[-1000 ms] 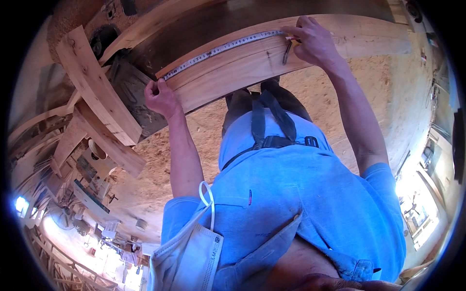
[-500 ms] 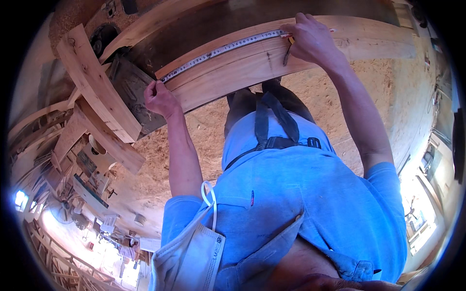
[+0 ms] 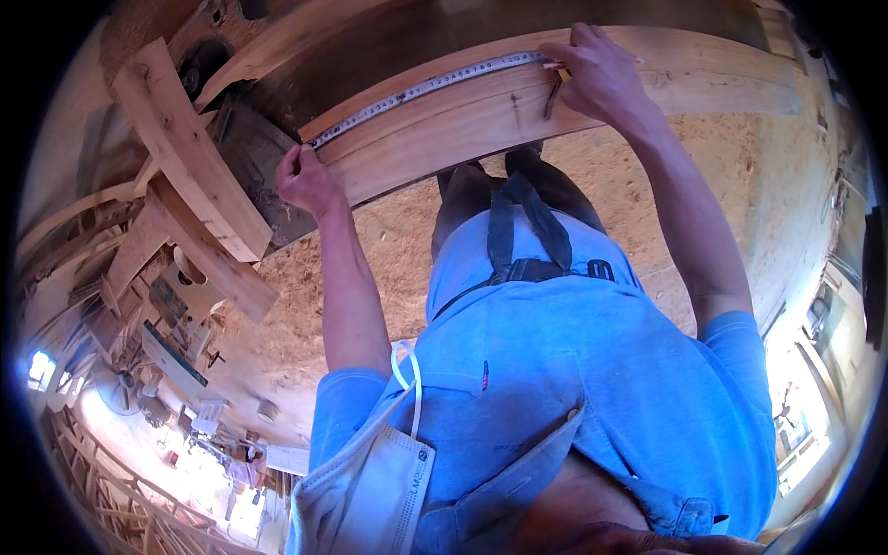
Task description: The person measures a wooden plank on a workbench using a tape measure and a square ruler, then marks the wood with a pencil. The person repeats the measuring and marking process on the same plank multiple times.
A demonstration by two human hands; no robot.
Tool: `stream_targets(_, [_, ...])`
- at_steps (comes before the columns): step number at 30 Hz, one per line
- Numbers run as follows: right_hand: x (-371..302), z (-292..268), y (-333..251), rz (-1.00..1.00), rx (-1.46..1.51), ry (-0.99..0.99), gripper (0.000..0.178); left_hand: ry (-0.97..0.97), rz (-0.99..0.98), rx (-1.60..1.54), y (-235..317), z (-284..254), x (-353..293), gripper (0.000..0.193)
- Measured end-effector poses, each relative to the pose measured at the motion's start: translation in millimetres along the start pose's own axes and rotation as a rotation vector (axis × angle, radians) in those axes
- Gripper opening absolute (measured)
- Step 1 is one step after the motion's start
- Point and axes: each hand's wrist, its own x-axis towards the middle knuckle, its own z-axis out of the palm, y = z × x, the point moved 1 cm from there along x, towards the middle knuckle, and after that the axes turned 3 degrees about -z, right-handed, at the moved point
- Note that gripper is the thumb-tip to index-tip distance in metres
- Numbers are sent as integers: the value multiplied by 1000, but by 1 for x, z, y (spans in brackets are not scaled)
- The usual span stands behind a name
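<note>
A pale wooden board (image 3: 462, 113) lies lengthwise across the bench, with a steel measuring tape (image 3: 430, 86) stretched along its face. At the board's left end, my left hand (image 3: 310, 185) is closed, pinching the tape's end by the board's corner. My right hand (image 3: 599, 76) rests farther right on the board and grips the tape measure, whose yellow-and-dark case is mostly covered by the fingers. A dark strap or strip hangs below that hand. A thin stick with a reddish end, perhaps a pencil, pokes out past the same hand.
Thick timber pieces (image 3: 190, 153) project at the left beside a dark metal plate (image 3: 252, 139). A curved plank (image 3: 287, 42) lies beyond. Sawdust covers the floor (image 3: 398, 231) around my legs. Frames and machinery stand at the lower left.
The view has shifted slightly. Both hands keep their grip at nearly the same places on the board, and the tape stays stretched between them.
</note>
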Motion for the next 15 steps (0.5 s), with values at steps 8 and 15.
stream_targets(8, [-8, 1, 0, -20, 19, 63, 53, -12, -23, 16, 3, -5, -3, 21])
stream_targets(15, [-16, 4, 2, -23, 25, 86, 51, -27, -61, -61, 4, -6, -5, 21])
